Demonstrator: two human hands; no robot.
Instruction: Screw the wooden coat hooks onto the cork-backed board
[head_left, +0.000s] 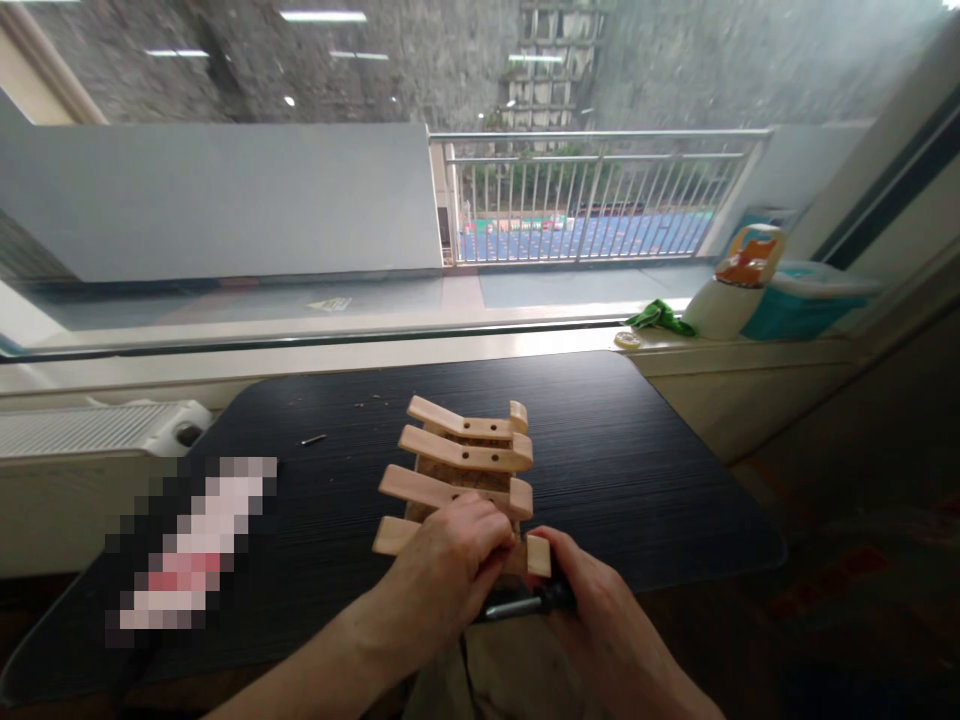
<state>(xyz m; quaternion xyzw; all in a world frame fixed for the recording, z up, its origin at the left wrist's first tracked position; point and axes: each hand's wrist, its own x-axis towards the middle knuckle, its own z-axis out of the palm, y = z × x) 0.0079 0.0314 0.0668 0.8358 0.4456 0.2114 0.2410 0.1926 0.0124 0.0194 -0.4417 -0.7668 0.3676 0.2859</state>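
A wooden rack of hooks [465,457] lies at the near side of the dark table, with several pale, bent wooden hooks set in a row across a rougher brown backing. Two dark holes show in each of the far hooks. My left hand [469,550] rests over the nearest hooks, its fingertips pinched together near the right end; what they hold is hidden. By the upturned end of the nearest hook [538,556], my right hand [592,590] is closed around a screwdriver [525,606] with a black handle and metal shaft pointing left.
The black table [637,480] has rounded corners. A small metal piece [313,440] and crumbs lie at its left; a blurred-out item [199,545] is nearer. A green cloth [660,318], a white-and-orange bottle [724,300] and a teal box [802,302] stand on the window sill.
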